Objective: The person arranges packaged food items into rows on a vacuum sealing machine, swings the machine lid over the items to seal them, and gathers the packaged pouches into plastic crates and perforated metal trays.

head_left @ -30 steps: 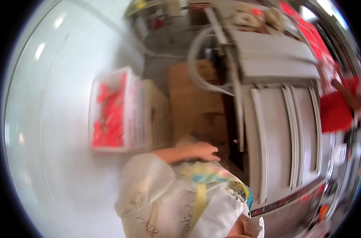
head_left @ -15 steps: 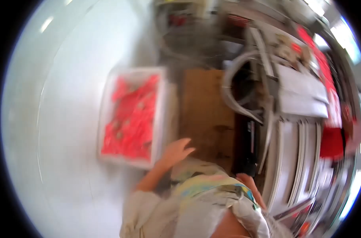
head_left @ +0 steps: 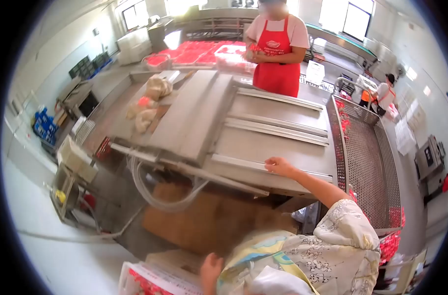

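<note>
My right hand (head_left: 281,167) is over the near side of the stainless steel worktable (head_left: 278,145), beside a raised metal rail (head_left: 238,161). Its fingers are loosely bent and a little apart, with nothing visible in them; whether they touch the steel I cannot tell. Low at the bottom of the view, my left hand (head_left: 211,270) hangs by my apron (head_left: 283,255), its fingers blurred. Just left of it stands a white crate (head_left: 177,281) with red pieces (head_left: 143,285) inside, cut off by the frame edge.
Across the table stands a person in a red apron (head_left: 275,49), hands together. Pale gloves or cloths (head_left: 146,119) lie on the table's left part. A perforated metal trough (head_left: 369,162) adjoins its right end. Below are a clear hose (head_left: 150,196) and brown board (head_left: 184,216). Another person (head_left: 384,93) is farther right.
My view has swung up and right from the floor crate to the worktable. My right hand has risen from beside my apron to over the table; the left now hangs low near the crate.
</note>
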The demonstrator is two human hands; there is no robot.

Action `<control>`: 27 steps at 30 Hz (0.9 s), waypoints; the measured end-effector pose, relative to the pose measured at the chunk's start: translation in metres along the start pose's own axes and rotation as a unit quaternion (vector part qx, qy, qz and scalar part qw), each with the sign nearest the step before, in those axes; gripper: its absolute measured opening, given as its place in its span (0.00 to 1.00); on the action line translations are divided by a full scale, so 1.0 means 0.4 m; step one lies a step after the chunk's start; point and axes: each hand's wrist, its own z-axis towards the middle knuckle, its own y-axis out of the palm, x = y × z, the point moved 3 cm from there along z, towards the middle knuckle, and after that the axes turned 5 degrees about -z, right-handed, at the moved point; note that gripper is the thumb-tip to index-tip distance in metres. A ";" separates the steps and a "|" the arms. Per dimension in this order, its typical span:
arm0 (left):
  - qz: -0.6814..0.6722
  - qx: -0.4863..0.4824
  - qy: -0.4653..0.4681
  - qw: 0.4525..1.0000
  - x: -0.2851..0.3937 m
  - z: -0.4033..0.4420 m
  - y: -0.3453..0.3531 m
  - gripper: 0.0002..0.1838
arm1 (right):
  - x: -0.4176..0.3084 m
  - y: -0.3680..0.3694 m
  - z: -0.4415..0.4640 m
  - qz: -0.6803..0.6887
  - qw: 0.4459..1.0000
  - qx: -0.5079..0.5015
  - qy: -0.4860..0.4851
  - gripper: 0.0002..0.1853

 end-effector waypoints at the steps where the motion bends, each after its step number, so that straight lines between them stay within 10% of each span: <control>1: 0.011 -0.013 0.012 1.000 0.016 0.015 0.014 0.26 | 0.027 -0.043 0.012 0.033 0.999 0.020 0.005 0.21; 11: 0.062 -0.102 0.023 0.993 0.235 0.069 0.143 0.28 | 0.245 -0.257 -0.013 0.103 0.986 0.067 0.110 0.22; 18: 0.097 -0.087 0.012 0.991 0.256 0.095 0.185 0.26 | 0.202 -0.430 0.097 0.140 0.964 0.226 0.005 0.19; 26: 0.004 0.164 0.002 0.986 0.200 -0.072 0.045 0.27 | 0.086 -0.008 0.200 0.059 0.989 -0.131 -0.033 0.16; 27: -0.053 0.248 -0.020 0.967 0.166 -0.105 0.009 0.28 | 0.063 0.060 0.204 -0.014 0.984 -0.097 -0.151 0.15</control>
